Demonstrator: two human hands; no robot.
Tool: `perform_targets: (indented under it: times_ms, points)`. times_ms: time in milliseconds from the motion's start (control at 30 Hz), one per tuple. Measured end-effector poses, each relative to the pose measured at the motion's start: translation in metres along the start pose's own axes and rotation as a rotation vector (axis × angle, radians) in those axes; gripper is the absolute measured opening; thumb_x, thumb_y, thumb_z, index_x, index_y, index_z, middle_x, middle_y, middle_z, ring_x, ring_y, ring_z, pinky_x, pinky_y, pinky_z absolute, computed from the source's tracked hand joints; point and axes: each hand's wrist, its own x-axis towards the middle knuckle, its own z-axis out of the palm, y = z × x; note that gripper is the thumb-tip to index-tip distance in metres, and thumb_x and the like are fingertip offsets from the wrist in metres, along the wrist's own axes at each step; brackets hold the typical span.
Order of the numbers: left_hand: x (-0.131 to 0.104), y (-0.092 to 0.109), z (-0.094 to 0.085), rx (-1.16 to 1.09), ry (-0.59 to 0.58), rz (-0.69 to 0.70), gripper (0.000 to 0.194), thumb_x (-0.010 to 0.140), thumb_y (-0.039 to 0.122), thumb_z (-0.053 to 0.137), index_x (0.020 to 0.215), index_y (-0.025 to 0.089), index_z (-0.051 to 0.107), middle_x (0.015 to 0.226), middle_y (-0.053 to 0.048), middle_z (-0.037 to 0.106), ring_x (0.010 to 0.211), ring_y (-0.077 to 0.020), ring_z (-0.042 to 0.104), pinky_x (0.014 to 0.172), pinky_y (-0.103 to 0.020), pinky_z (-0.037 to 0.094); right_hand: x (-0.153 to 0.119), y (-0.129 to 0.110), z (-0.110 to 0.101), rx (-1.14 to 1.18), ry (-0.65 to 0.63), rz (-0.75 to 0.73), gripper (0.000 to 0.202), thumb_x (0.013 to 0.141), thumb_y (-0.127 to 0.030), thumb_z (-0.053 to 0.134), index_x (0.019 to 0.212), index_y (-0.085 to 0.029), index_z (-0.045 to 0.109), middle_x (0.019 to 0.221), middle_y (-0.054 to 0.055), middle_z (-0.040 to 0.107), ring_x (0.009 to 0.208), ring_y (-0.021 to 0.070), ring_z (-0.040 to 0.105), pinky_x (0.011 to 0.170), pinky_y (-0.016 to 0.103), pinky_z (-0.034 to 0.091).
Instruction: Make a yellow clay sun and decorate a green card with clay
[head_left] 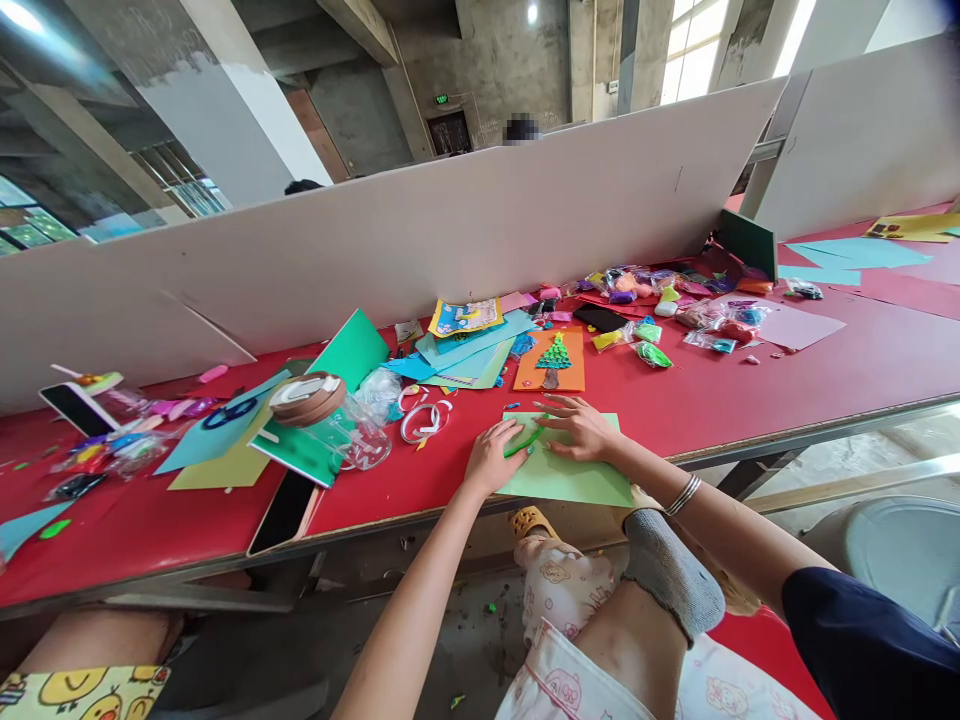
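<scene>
A light green sheet of paper (574,482) lies at the table's front edge. On it is a thin, bright green strip (523,441) that looks like modelling clay. My left hand (493,456) rests on the paper's left side, thumb and fingers apart around the strip and touching it. Flat on the right part of the sheet, my right hand (579,428) has its fingers spread, the tips close to the strip's upper end. Just behind the sheet, an orange card (568,376) bears a green tree with a brown trunk and a yellow top.
Coloured papers (480,362) are stacked behind my left hand. A clear jar with a brown lid (315,397) lies tilted on a green board (360,350). Bagged clay packets (651,354) and a black phone (600,318) sit to the right rear. A white partition (450,230) backs the red table.
</scene>
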Motion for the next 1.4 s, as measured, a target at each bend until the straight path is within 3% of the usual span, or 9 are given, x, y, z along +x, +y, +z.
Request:
perform_targets:
  times_ms: [300,533,700,867,1167,1400]
  points:
    - [0.000,0.002,-0.002,0.007,-0.009,-0.002,0.036,0.078,0.031,0.062,0.112,0.023,0.060,0.125,-0.007,0.057,0.116,-0.0235,0.053,0.099,-0.040,0.043,-0.001,-0.001,0.000,0.017,0.046,0.050,0.056,0.071,-0.025,0.053,0.127,-0.015,0.053,0.128,0.009,0.055,0.128,0.0313,0.036,0.097,0.050,0.035]
    - [-0.001,0.006,-0.003,0.021,-0.015,0.003,0.040,0.079,0.030,0.059,0.118,0.023,0.056,0.126,-0.008,0.056,0.117,-0.0233,0.052,0.099,-0.039,0.042,0.000,-0.001,0.001,0.032,0.030,0.013,0.043,0.073,-0.023,0.051,0.114,-0.018,0.064,0.119,0.006,0.062,0.126,0.0301,0.040,0.094,0.048,0.038]
    - [-0.007,0.024,-0.013,0.150,-0.003,0.121,0.054,0.080,0.035,0.057,0.132,0.026,0.045,0.143,-0.009,0.038,0.132,-0.0265,0.033,0.107,-0.045,0.031,0.000,-0.001,0.002,0.022,0.023,0.013,0.043,0.072,-0.023,0.053,0.113,-0.018,0.064,0.119,0.006,0.062,0.125,0.0309,0.042,0.095,0.047,0.038]
    - [-0.010,0.033,-0.018,0.220,-0.022,0.170,0.039,0.082,0.039,0.055,0.121,0.032,0.056,0.146,-0.005,0.033,0.135,-0.0287,0.027,0.109,-0.053,0.021,0.000,0.000,0.002,0.014,0.019,0.011,0.040,0.072,-0.024,0.052,0.108,-0.018,0.067,0.118,0.005,0.063,0.124,0.0314,0.043,0.096,0.048,0.038]
    - [-0.006,0.031,-0.015,0.252,-0.070,0.125,0.038,0.085,0.048,0.049,0.117,0.031,0.060,0.145,-0.006,0.034,0.133,-0.0296,0.029,0.107,-0.055,0.023,0.001,-0.001,0.002,0.012,0.014,0.019,0.041,0.072,-0.023,0.052,0.110,-0.016,0.066,0.117,0.005,0.063,0.124,0.0312,0.042,0.097,0.048,0.037]
    - [-0.009,0.033,-0.018,0.351,-0.078,0.179,0.052,0.086,0.050,0.044,0.134,0.030,0.042,0.148,-0.009,0.027,0.135,-0.0279,0.026,0.108,-0.052,0.021,0.001,-0.001,0.002,-0.006,0.022,0.014,0.038,0.072,-0.024,0.051,0.107,-0.019,0.068,0.118,0.005,0.063,0.122,0.0311,0.044,0.095,0.048,0.038]
